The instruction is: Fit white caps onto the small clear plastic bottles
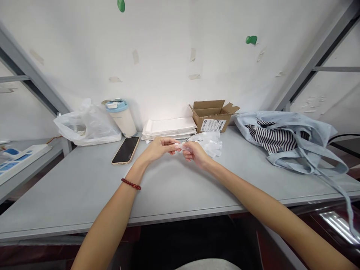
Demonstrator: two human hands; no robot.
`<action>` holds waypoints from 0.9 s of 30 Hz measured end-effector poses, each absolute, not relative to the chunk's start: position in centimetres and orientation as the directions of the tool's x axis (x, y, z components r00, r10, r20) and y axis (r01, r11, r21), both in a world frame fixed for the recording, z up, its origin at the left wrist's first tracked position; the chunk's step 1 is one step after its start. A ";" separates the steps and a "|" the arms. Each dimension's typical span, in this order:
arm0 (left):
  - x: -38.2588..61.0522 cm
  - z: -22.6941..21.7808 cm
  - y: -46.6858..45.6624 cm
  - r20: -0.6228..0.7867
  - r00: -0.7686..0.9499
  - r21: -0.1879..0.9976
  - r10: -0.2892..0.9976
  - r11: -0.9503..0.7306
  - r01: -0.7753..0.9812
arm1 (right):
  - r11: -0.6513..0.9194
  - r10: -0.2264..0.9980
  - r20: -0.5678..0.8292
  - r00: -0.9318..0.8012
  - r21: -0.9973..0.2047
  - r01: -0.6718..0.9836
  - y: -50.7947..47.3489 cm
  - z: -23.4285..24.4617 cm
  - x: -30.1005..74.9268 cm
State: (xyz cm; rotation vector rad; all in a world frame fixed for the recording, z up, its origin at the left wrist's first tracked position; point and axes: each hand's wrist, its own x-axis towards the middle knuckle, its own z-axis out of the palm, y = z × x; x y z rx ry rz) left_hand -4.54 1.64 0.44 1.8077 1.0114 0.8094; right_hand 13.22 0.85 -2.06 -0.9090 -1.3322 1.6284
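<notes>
In the head view, my left hand (159, 149) and my right hand (197, 153) meet over the middle of the grey table. Between their fingertips they pinch a small translucent white plastic piece (182, 146); its exact kind is too small to make out. Just behind and to the right of my right hand lies a loose pile of translucent white plastic pieces (213, 143), partly hidden by that hand. A stack of white flat paper sheets or envelopes (168, 126) lies behind my left hand. A dark red bead bracelet (131, 184) circles my left wrist.
An open cardboard box (200, 123) stands against the wall. Left of the hands are a phone (126, 150), a cream tumbler with a blue lid (125, 120) and a white plastic bag (90, 129). A light blue cloth bag (316, 125) with striped fabric lies right, its strap hanging over the edge.
</notes>
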 end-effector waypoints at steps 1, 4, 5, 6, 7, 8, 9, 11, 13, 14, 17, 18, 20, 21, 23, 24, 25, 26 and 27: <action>-4.4 0.5 1.5 0.116 0.461 0.904 0.880 -0.286 0.317 | -0.100 0.917 -0.039 -0.397 -0.986 -0.136 0.9 -2.1 13.3; -4.2 0.5 1.4 0.127 0.466 0.890 0.875 -0.307 0.336 | -0.068 0.926 -0.037 -0.376 -0.995 -0.070 1.1 -2.4 13.3; -4.1 0.4 1.4 0.129 0.464 0.890 0.877 -0.309 0.337 | -0.051 0.929 -0.028 -0.369 -0.997 -0.051 1.1 -2.5 13.4; -4.1 0.4 1.4 0.130 0.460 0.890 0.879 -0.308 0.336 | -0.035 0.929 -0.019 -0.369 -0.999 -0.036 1.1 -2.6 13.4; -4.0 0.4 1.4 0.130 0.454 0.891 0.881 -0.305 0.336 | -0.021 0.927 -0.010 -0.374 -0.999 -0.026 1.1 -2.6 13.4; -4.0 0.4 1.4 0.132 0.449 0.893 0.884 -0.303 0.334 | -0.011 0.923 -0.002 -0.386 -1.000 -0.021 1.1 -2.6 13.4; -3.9 0.4 1.4 0.136 0.444 0.896 0.886 -0.302 0.327 | -0.005 0.917 0.004 -0.400 -1.000 -0.022 1.1 -2.6 13.5; -3.9 0.4 1.4 0.146 0.436 0.904 0.888 -0.299 0.307 | -0.010 0.902 0.003 -0.432 -1.000 -0.026 1.0 -2.4 13.5; -3.9 0.4 1.4 0.152 0.429 0.911 0.890 -0.294 0.287 | -0.031 0.890 -0.012 -0.456 -0.999 -0.034 0.9 -2.2 13.5; -3.9 0.4 1.4 0.152 0.430 0.915 0.890 -0.292 0.280 | -0.047 0.884 -0.023 -0.467 -0.998 -0.041 0.9 -2.2 13.5; -4.0 0.3 1.5 0.142 0.428 0.925 0.893 -0.274 0.265 | -0.102 0.880 -0.050 -0.473 -0.991 -0.086 0.9 -2.0 13.5; -4.0 0.3 1.5 0.137 0.428 0.927 0.893 -0.268 0.263 | -0.114 0.883 -0.054 -0.467 -0.988 -0.102 0.9 -1.9 13.5; -4.0 0.3 1.5 0.133 0.431 0.928 0.892 -0.266 0.263 | -0.128 0.889 -0.059 -0.453 -0.984 -0.122 0.9 -1.9 13.5; -4.0 0.3 1.4 0.135 0.434 0.924 0.891 -0.271 0.269 | -0.132 0.891 -0.062 -0.450 -0.983 -0.124 0.9 -1.9 13.5; -3.9 0.4 1.4 0.144 0.439 0.911 0.887 -0.292 0.291 | -0.142 0.887 -0.070 -0.457 -0.982 -0.124 1.0 -2.0 13.5; -3.9 0.4 1.3 0.149 0.435 0.905 0.888 -0.300 0.303 | -0.149 0.884 -0.077 -0.461 -0.981 -0.123 1.0 -2.0 13.5; -3.8 0.5 1.3 0.154 0.431 0.899 0.889 -0.307 0.313 | -0.158 0.881 -0.084 -0.465 -0.980 -0.122 1.0 -2.1 13.5; -3.8 0.5 1.3 0.157 0.426 0.895 0.891 -0.311 0.319 | -0.166 0.879 -0.091 -0.467 -0.978 -0.122 1.0 -2.1 13.5; -3.7 0.5 1.3 0.160 0.421 0.894 0.893 -0.311 0.322 | -0.176 0.878 -0.099 -0.469 -0.977 -0.123 1.0 -2.1 13.5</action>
